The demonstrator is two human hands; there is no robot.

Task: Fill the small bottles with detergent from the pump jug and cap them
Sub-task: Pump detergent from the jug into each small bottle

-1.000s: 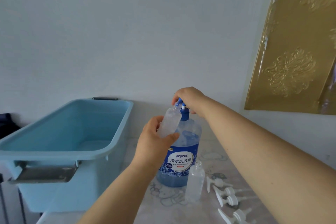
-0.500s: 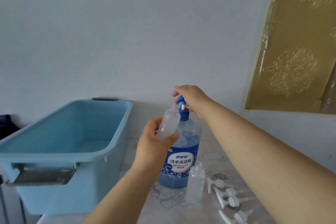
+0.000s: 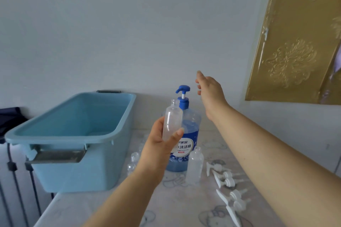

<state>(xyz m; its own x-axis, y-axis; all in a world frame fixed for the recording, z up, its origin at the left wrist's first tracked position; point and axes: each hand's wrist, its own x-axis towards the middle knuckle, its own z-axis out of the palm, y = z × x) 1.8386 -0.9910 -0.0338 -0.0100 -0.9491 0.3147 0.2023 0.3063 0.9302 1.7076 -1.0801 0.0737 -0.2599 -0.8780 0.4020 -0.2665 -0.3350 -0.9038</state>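
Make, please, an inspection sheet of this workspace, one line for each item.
Surface: table, patterned cover.
Job's things: jug upright; bottle uncapped, held up; second bottle standing by jug; caps lying at right.
Clutter: tub at left.
Hands: left hand holds bottle; right hand open, in the air beside the pump.
Cables: dark cords at left edge.
Surroundings: pale wall, gold panel.

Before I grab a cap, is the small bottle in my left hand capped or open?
Open. The small bottle in the left hand shows a bare neck with no cap on it.
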